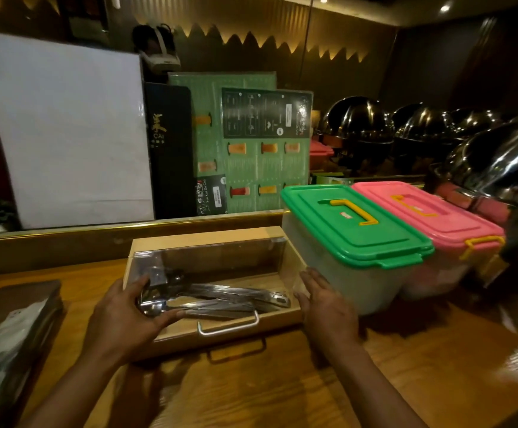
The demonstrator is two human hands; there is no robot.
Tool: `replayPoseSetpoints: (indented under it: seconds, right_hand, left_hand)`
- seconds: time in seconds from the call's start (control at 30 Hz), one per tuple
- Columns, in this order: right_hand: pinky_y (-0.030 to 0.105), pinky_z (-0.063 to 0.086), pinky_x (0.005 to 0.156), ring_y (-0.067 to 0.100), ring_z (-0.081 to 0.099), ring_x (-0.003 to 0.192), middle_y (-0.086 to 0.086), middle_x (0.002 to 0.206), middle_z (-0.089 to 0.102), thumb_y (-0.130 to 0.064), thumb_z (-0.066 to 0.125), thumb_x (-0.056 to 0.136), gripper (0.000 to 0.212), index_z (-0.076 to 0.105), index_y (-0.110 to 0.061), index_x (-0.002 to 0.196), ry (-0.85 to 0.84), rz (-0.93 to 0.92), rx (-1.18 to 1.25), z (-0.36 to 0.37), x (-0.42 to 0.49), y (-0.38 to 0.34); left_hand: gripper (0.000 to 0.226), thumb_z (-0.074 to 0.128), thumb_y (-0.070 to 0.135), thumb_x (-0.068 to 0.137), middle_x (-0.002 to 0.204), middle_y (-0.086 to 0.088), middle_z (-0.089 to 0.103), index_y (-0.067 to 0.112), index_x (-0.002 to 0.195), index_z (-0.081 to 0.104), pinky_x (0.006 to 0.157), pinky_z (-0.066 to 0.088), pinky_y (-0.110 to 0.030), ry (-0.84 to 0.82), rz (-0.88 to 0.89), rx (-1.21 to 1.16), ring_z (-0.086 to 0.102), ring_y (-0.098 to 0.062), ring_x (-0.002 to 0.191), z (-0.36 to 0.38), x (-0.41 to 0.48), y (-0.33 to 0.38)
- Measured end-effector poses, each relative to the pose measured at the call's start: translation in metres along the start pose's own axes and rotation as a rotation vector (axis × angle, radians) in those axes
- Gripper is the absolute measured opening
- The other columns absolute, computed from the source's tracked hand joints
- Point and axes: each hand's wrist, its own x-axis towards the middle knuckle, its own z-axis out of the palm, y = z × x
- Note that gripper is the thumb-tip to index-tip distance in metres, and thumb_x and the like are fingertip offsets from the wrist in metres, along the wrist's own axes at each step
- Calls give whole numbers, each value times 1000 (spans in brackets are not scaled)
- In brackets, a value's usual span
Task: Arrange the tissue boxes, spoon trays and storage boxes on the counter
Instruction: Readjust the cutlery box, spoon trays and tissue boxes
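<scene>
You have one spoon tray and one tissue box. Count two storage boxes close by, a green-lidded box and a pink-lidded box, plus a third pink box behind.

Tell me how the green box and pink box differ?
The green box has a green lid and latch; the pink box has a pink lid, yellow latch. The green box sits beside the spoon tray; the pink box farther right. Both have yellow handles, closed lids.
</scene>
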Motion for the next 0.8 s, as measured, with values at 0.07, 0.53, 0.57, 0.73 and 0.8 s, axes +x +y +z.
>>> replayPoseSetpoints:
  seconds: [0.07, 0.53, 0.57, 0.73, 0.8]
  right_hand:
    - [39, 49, 98, 20, 57, 124, -11, 153, 45, -42, 56, 96, 46, 53, -31, 141, -7, 7, 8, -1, 2, 3]
    - [43, 54, 85, 31, 67, 105, -9, 158, 37, -42, 54, 97, 52, 43, -31, 147, -28, -42, -82, -4, 7, 29]
    - [43, 55, 83, 31, 69, 102, -8, 158, 37, -41, 56, 96, 52, 44, -31, 146, -23, -59, -87, -4, 7, 32]
    - [42, 57, 76, 28, 71, 94, -9, 157, 39, -38, 61, 95, 54, 45, -31, 146, 8, -136, -117, -4, 8, 43]
    - [41, 55, 79, 27, 70, 97, -10, 157, 38, -38, 60, 95, 54, 44, -32, 147, -8, -132, -111, -5, 9, 43]
  left_hand:
    - [107, 70, 83, 50, 125, -6, 60, 25, 139, 54, 65, 47, -28, -2, 9, 14, 62, -26, 103, 2, 0, 2]
    - [108, 70, 78, 53, 127, -11, 58, 22, 143, 51, 65, 43, -28, -4, 13, -4, 60, -30, 106, 9, -4, 29]
    - [108, 71, 77, 54, 129, -11, 57, 22, 144, 50, 66, 44, -29, -4, 14, -5, 60, -30, 107, 10, -4, 29]
    - [110, 69, 79, 53, 138, -12, 53, 24, 147, 47, 79, 54, -40, -13, -19, -42, 57, -33, 118, 10, -7, 29]
    - [112, 66, 82, 51, 140, -12, 52, 27, 147, 45, 82, 54, -42, -20, -32, -43, 55, -34, 120, 10, -6, 30]
